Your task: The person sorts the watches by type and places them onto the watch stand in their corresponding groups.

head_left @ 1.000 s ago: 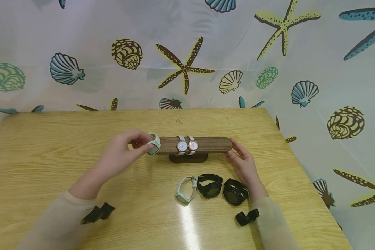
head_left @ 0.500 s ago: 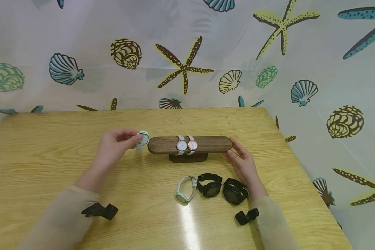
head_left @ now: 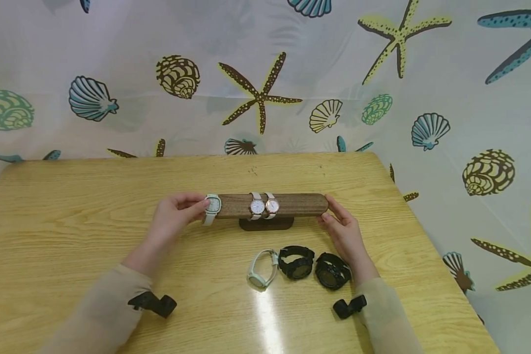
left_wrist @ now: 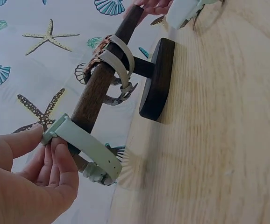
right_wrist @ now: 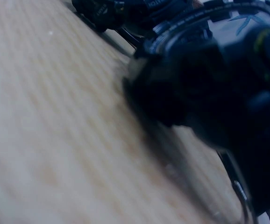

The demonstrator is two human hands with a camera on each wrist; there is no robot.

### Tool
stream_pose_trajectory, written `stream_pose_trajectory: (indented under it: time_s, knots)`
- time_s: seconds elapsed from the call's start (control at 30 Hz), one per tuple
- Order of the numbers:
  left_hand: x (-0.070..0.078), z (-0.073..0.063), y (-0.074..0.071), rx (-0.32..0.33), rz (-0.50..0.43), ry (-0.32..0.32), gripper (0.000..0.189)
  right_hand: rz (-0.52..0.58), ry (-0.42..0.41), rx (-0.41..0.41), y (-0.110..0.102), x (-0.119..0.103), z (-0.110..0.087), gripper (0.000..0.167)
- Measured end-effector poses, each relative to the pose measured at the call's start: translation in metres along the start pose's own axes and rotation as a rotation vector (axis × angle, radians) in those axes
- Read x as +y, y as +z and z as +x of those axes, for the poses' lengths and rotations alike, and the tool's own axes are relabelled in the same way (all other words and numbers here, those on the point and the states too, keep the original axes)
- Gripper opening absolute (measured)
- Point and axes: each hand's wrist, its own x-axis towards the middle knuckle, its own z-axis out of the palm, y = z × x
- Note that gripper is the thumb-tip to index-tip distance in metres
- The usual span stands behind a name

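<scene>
Pale mint-green square-faced watch is sitting at the left end of the dark brown rounded wooden watch stand right now, face turned up. Half a second ago it was hanging just off that end with a bit of desk showing between them, so it's clearly shifting right. A second ago it was also at the end, but leaning over on its side.

The left hand is pinching the case between thumb and fingers, and it's sitting a touch further right than half a second back. From the left wrist view the strap is making a closed loop, and it's looking like it's going around the bar's tip.

Meanwhile the right hand isn't budging: thumb and fingers are gripping the stand's right end.

Mid-bar, a silver-rimmed round watch with a white strap and a rose-gold round watch with a white strap are staying side by side. In front on the tan wood-grain desk, a slim pale mint watch, a chunky black watch and a second black watch are lying in a row, same as before.
</scene>
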Motion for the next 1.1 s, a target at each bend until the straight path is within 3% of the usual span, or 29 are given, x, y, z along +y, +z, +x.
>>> stream_pose_trajectory:
  time_s: [0.1, 0.23, 0.37, 0.63, 0.93, 1.1]
  knots:
    - [-0.001, -0.002, 0.001, -0.003, 0.013, -0.002, 0.044, 0.0, 0.0, -0.001, 0.0, 0.0, 0.0, 0.056]
    - [-0.002, -0.003, 0.0, -0.008, 0.112, 0.023, 0.049, -0.001, -0.005, -0.004, 0.0, -0.001, 0.0, 0.057]
    - [-0.004, -0.002, -0.001, -0.013, 0.248, 0.098, 0.057, 0.003, -0.01, 0.0, 0.0, -0.001, 0.0, 0.057]
    - [-0.008, 0.001, -0.005, -0.015, 0.511, 0.326, 0.045, -0.002, -0.004, -0.003, 0.0, 0.0, 0.0, 0.055]
    - [-0.008, 0.007, -0.005, -0.062, 0.646, 0.407, 0.05, 0.005, -0.014, -0.003, -0.001, 0.001, 0.0, 0.056]
    - [-0.005, 0.011, 0.004, -0.085, 0.753, 0.512, 0.052, 0.002, -0.011, -0.006, 0.0, 0.001, 0.0, 0.055]
